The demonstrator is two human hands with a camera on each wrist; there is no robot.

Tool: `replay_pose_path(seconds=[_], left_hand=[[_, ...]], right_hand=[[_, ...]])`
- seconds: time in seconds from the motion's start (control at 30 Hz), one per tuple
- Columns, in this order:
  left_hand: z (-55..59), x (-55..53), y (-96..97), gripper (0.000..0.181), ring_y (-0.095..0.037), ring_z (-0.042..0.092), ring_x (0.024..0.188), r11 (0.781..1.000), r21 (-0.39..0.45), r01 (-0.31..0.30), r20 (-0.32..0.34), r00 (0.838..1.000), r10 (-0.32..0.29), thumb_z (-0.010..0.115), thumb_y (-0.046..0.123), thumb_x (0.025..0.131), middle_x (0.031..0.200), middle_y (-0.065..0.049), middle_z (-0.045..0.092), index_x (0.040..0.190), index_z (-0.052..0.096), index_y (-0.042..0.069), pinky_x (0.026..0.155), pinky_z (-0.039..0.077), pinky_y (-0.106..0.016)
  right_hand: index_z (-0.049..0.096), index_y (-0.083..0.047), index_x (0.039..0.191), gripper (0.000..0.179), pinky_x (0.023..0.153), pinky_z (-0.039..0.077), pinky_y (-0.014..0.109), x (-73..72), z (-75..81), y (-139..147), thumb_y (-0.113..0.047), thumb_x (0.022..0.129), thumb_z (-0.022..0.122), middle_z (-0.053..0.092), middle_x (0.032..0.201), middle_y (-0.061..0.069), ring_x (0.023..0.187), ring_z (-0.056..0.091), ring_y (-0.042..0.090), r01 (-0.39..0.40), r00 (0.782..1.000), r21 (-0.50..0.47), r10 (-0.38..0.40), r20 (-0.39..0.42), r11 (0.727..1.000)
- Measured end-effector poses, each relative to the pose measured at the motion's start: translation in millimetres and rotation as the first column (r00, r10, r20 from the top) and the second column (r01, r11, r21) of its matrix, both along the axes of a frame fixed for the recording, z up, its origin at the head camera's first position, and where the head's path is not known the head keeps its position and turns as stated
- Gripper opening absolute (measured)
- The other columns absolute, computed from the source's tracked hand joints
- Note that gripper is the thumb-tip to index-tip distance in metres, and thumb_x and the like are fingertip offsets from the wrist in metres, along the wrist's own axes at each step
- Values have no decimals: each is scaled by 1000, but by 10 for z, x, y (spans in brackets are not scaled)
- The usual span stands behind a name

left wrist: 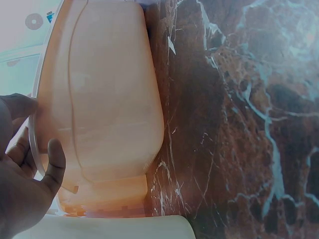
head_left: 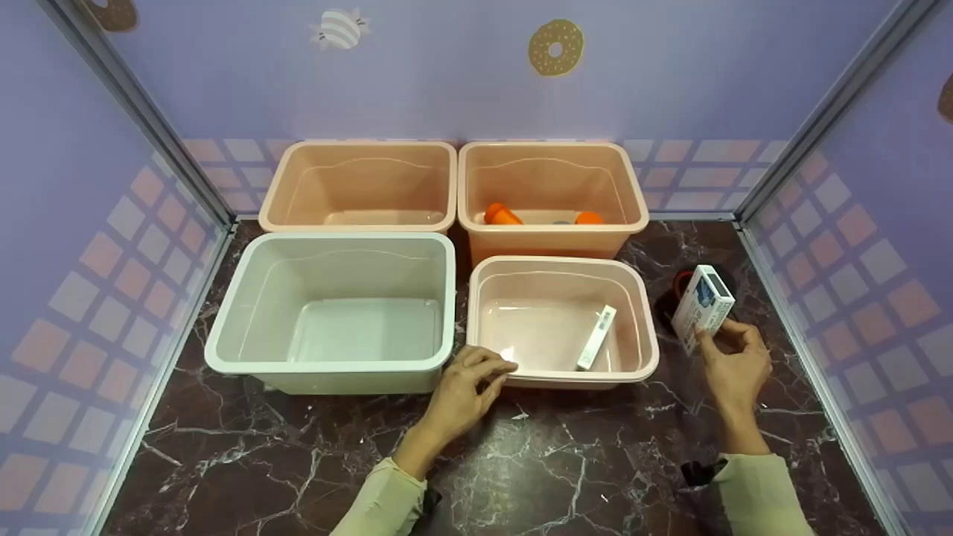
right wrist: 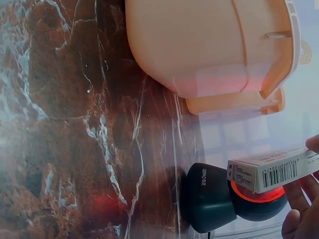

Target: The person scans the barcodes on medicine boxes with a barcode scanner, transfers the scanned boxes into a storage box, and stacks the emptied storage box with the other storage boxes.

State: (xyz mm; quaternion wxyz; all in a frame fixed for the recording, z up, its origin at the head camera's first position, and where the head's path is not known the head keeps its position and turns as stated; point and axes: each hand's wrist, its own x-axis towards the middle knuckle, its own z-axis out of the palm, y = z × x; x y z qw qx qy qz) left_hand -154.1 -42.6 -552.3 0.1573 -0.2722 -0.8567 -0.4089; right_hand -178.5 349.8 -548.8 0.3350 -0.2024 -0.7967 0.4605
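My right hand [head_left: 737,365] pinches a small white carton [head_left: 703,309] with a blue picture on it, upright at the far right. In the right wrist view, the carton's barcode end [right wrist: 279,174] is close to the glowing red ring of a black device resembling a desktop barcode scanner [right wrist: 209,196]. My left hand [head_left: 465,391] rests on the near left corner of the front pale pink bin [head_left: 562,378], its fingers loosely bent over the rim. Inside that bin lies a slim white carton [head_left: 597,339]. The left wrist view shows fingers [left wrist: 56,162] beside the bin's outer wall.
A pale green bin [head_left: 331,366] stands left of the pink one. Behind them are two peach bins: the left one [head_left: 357,227] and the right one [head_left: 551,229], which contains orange objects [head_left: 502,214]. Purple panels [head_left: 447,82] enclose the dark marbled tabletop [head_left: 551,469] on three sides.
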Motion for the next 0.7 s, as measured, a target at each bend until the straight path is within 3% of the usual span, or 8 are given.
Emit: replay_pose_path(seconds=[0.23, 0.47, 0.7], left_hand=[[0, -1, -4, 19, -14, 59, 100, 1000, 2, 1, 10, 1000, -2, 72, 11, 90, 100, 6, 69, 106, 76, 19, 91, 52, -27], [-4, 0, -9, 19, -13, 59, 100, 1000, -1, 2, 8, 1000, -2, 72, 12, 90, 100, 6, 69, 107, 76, 19, 90, 52, -27], [-6, 0, -7, 18, -13, 59, 100, 1000, 0, 3, 36, 999, -3, 71, 12, 91, 100, 6, 69, 107, 76, 19, 91, 52, -28]], right_hand=[[70, 1, 104, 31, 72, 49, 15, -18, 13, -27, -11, 78, 83, 58, 82, -34, 77, 63, -4, 7, 1000, -7, -7, 4, 1000], [69, 4, 104, 32, 68, 49, 8, -51, 119, -46, -11, 79, 82, 61, 82, -28, 75, 61, -7, -17, 1000, -79, 15, -27, 997], [68, 6, 104, 29, 68, 50, 10, -103, 226, -63, -6, 80, 79, 63, 82, -22, 73, 60, -3, -23, 998, -115, 17, -57, 993]])
